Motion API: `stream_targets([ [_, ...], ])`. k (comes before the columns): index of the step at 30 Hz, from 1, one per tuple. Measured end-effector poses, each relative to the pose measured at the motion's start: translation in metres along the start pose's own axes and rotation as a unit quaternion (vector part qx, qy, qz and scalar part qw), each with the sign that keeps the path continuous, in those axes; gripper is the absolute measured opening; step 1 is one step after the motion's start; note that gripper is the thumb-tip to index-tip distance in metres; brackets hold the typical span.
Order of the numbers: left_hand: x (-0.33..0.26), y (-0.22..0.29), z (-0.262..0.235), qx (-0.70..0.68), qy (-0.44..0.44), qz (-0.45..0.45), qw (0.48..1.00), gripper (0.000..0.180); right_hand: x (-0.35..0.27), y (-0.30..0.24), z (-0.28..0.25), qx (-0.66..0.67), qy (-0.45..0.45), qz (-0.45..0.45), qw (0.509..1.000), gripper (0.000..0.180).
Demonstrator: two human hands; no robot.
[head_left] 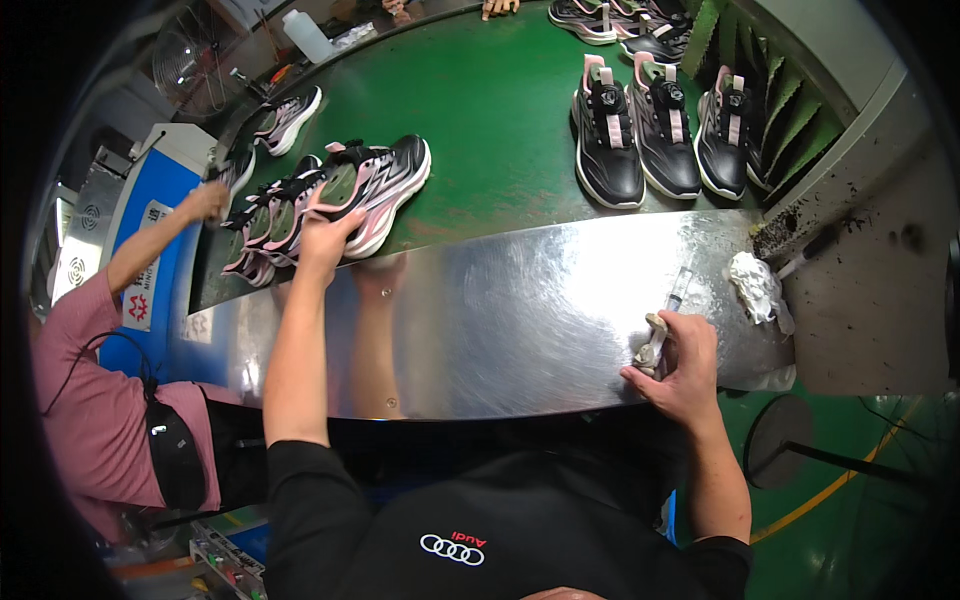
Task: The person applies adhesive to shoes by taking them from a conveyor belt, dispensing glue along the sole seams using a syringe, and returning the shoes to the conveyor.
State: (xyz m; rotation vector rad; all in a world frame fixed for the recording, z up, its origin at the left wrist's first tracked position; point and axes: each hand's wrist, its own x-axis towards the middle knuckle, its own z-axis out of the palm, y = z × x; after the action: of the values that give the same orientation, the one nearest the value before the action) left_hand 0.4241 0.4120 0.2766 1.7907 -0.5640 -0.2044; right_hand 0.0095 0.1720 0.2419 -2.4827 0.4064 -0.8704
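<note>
My left hand (327,243) grips a black, pink and white sneaker (385,190) at its heel end, with the toe pointing up and to the right. More sneakers of the same kind (262,232) stand close together just left of it on the green surface. Over the right part of the metal ledge, my right hand (688,368) is closed on a small crumpled greyish-white rag (651,345). A clear syringe-like tube (680,288) sticks out just beyond those fingers; whether they hold it is hidden.
Three sneakers (666,135) stand toes toward me on the green belt (480,130), before hanging green strips (795,130). A white crumpled wad (755,287) lies on the metal ledge (500,310). At left, a co-worker's hand (207,202) is near another sneaker. A bottle (307,37) stands far left.
</note>
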Motion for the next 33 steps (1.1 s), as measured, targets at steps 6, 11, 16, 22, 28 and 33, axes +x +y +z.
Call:
stream_targets([
  [6, -0.121, 0.029, 0.005, -0.028, -0.066, 0.043, 0.996, 0.070, -0.001, 0.000, -0.003, -0.010, -0.012, -0.008, 1.000, 0.068],
  [11, -0.200, 0.048, 0.027, -0.002, -0.190, -0.001, 0.982, 0.088, -0.007, 0.000, -0.006, 0.033, -0.012, 0.022, 0.999, 0.069],
  [16, -0.125, 0.011, 0.019, -0.204, -0.119, -0.068, 0.969, 0.060, -0.032, -0.002, -0.013, 0.262, -0.029, 0.178, 0.948, 0.072],
  [22, -0.027, -0.011, 0.038, -0.008, -0.221, -0.203, 0.954, 0.044, -0.033, -0.020, -0.023, 0.382, -0.009, 0.232, 0.895, 0.078],
  [28, -0.049, 0.016, 0.069, -0.160, -0.179, -0.122, 0.963, 0.047, -0.034, -0.039, -0.032, 0.421, -0.041, 0.249, 0.871, 0.082],
  [33, -0.075, 0.076, 0.095, -0.363, -0.235, -0.024, 0.902, 0.051, -0.018, -0.060, -0.048, 0.435, -0.030, 0.270, 0.858, 0.100],
])
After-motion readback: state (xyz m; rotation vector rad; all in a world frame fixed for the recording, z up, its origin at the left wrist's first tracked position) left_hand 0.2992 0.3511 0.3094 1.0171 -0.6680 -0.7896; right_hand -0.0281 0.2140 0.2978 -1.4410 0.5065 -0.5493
